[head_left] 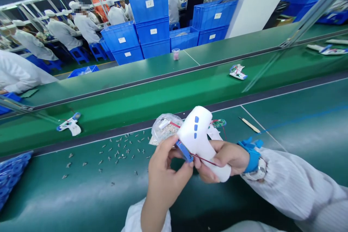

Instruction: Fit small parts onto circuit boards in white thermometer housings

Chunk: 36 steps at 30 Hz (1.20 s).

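Note:
My right hand point(225, 159) is wrapped round the handle of a white gun-shaped plastic housing point(199, 127), like that of a forehead thermometer, with a row of small blue buttons. A blue plastic end piece point(185, 151) sits at one side of the housing, pinched between the thumb and fingers of my left hand point(168, 174). From that side a dark red wire point(205, 160) runs across to my right fingers. Whether the blue piece is seated in the housing I cannot tell. Behind the housing lie a green circuit board point(218, 123) and a clear bag of small parts point(165, 128).
Small metal parts point(122, 150) lie scattered on the green bench at left, near a bag of blue parts point(13, 174). A wooden-handled tool point(250, 124) lies at right. Part-built housings point(72, 124) rest on the green conveyor point(152, 96). Blue crates point(152, 30) and co-workers stand beyond.

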### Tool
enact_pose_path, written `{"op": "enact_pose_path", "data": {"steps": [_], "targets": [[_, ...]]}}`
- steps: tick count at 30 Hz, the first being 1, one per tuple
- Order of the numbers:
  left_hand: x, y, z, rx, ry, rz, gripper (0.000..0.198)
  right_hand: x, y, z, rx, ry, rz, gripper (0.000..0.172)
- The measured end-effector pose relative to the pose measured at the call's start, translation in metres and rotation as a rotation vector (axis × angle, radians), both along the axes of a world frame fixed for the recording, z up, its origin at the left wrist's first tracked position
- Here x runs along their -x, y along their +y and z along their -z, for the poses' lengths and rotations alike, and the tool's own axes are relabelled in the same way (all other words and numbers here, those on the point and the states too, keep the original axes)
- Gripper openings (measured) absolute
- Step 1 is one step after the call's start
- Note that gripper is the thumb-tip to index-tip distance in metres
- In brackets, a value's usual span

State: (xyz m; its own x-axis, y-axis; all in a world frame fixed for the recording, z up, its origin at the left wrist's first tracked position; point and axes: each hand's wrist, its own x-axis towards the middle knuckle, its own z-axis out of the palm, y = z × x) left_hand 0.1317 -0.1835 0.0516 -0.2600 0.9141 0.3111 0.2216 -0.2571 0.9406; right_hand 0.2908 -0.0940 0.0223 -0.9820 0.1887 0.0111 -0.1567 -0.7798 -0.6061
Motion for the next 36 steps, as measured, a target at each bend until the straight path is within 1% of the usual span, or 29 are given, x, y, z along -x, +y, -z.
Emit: {"op": "enact_pose_path", "data": {"steps": [2, 4, 9, 12, 13, 14, 15, 17, 18, 19, 20, 21, 22, 23, 24, 25, 26, 27, 28, 29, 31, 33, 35, 36], "targets": [[0.003, 0.0, 0.001, -0.066, 0.229, -0.012, 0.051, 0.0, -0.002, -0.001, 0.03, 0.005, -0.005, 0.033], [0.005, 0.0, 0.002, -0.121, 0.379, -0.047, 0.051, -0.001, -0.004, -0.001, 0.061, 0.0, -0.007, 0.033], [0.005, 0.0, 0.0, -0.2, 0.557, -0.194, 0.043, 0.001, -0.009, -0.003, 0.119, -0.001, -0.026, 0.033], [0.009, -0.002, -0.001, -0.215, 0.599, -0.258, 0.034, 0.002, -0.013, -0.001, 0.152, 0.021, -0.035, 0.034], [0.011, -0.003, -0.001, -0.204, 0.561, -0.267, 0.031, 0.002, -0.014, 0.0, 0.156, 0.031, -0.037, 0.034], [0.013, -0.004, -0.001, -0.178, 0.456, -0.265, 0.03, 0.001, -0.014, 0.001, 0.152, 0.039, -0.046, 0.034], [0.015, -0.005, 0.0, -0.14, 0.298, -0.252, 0.031, 0.001, -0.015, 0.003, 0.141, 0.046, -0.067, 0.036], [0.018, -0.005, 0.001, -0.063, -0.068, -0.202, 0.033, -0.001, -0.013, 0.005, 0.093, 0.038, -0.152, 0.04], [0.018, -0.004, 0.002, -0.035, -0.214, -0.174, 0.035, -0.002, -0.011, 0.005, 0.054, 0.02, -0.207, 0.044], [0.018, -0.003, 0.002, -0.016, -0.315, -0.153, 0.037, -0.002, -0.008, 0.003, -0.007, -0.008, -0.253, 0.047], [0.017, -0.003, 0.003, -0.01, -0.372, -0.139, 0.041, -0.003, -0.004, 0.0, -0.096, -0.051, -0.277, 0.05], [0.015, -0.002, 0.002, -0.007, -0.401, -0.13, 0.044, -0.003, 0.001, -0.004, -0.22, -0.11, -0.266, 0.051], [0.014, -0.002, 0.001, -0.001, -0.436, -0.122, 0.045, -0.003, 0.006, -0.01, -0.368, -0.192, -0.208, 0.05], [0.012, -0.002, 0.0, 0.005, -0.465, -0.115, 0.044, -0.003, 0.011, -0.016, -0.521, -0.295, -0.105, 0.046], [0.01, -0.003, -0.002, 0.011, -0.488, -0.109, 0.042, -0.002, 0.015, -0.024, -0.653, -0.413, 0.039, 0.041], [0.009, -0.004, -0.004, 0.02, -0.504, -0.101, 0.04, -0.002, 0.018, -0.032, -0.751, -0.53, 0.198, 0.036], [0.007, -0.004, -0.005, 0.026, -0.514, -0.091, 0.038, 0.0, 0.019, -0.04, -0.813, -0.621, 0.344, 0.032], [0.006, -0.005, -0.007, 0.03, -0.517, -0.079, 0.037, 0.001, 0.018, -0.048, -0.856, -0.671, 0.459, 0.027], [0.006, -0.005, -0.008, 0.031, -0.516, -0.064, 0.037, 0.004, 0.015, -0.056, -0.897, -0.671, 0.538, 0.023], [0.005, -0.005, -0.008, 0.03, -0.51, -0.048, 0.037, 0.007, 0.011, -0.063, -0.955, -0.629, 0.58, 0.019], [0.005, -0.006, -0.007, 0.021, -0.482, -0.009, 0.036, 0.015, 0.003, -0.076, -1.119, -0.5, 0.601, 0.012], [0.006, -0.007, -0.006, 0.0, -0.437, 0.02, 0.04, 0.024, -0.003, -0.084, -1.283, -0.441, 0.585, 0.009], [0.007, -0.008, -0.005, -0.036, -0.379, 0.028, 0.044, 0.03, -0.003, -0.089, -1.372, -0.463, 0.477, 0.012], [0.008, -0.009, -0.006, -0.051, -0.345, 0.028, 0.045, 0.032, -0.002, -0.09, -1.377, -0.473, 0.393, 0.015]]}}
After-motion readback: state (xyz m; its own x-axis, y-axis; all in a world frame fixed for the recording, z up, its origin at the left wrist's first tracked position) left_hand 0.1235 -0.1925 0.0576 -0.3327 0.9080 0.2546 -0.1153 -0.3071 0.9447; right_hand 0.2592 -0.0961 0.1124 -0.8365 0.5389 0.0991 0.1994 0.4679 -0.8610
